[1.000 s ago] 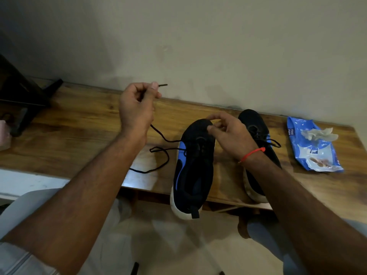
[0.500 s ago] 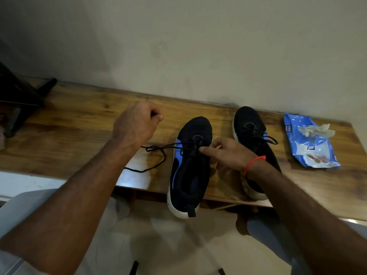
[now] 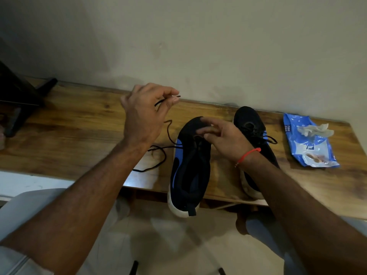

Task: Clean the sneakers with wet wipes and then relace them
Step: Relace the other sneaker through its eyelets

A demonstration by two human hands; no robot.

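Left hand (image 3: pixel 144 114) pinches the thin black shoelace (image 3: pixel 162 153) tip; right hand (image 3: pixel 222 138), fingers loosely bent, touches the black-and-blue fabric sneaker (image 3: pixel 190 165) on the wooden tabletop (image 3: pixel 79 135).

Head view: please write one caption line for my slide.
Left hand pinches the black lace end above the left sneaker on the wooden bench.

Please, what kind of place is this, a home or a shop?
Probably a room in a home, though this is not certain: a wooden bench against a plain painted wall, a tiled floor, and a pack of wet wipes beside two sneakers.
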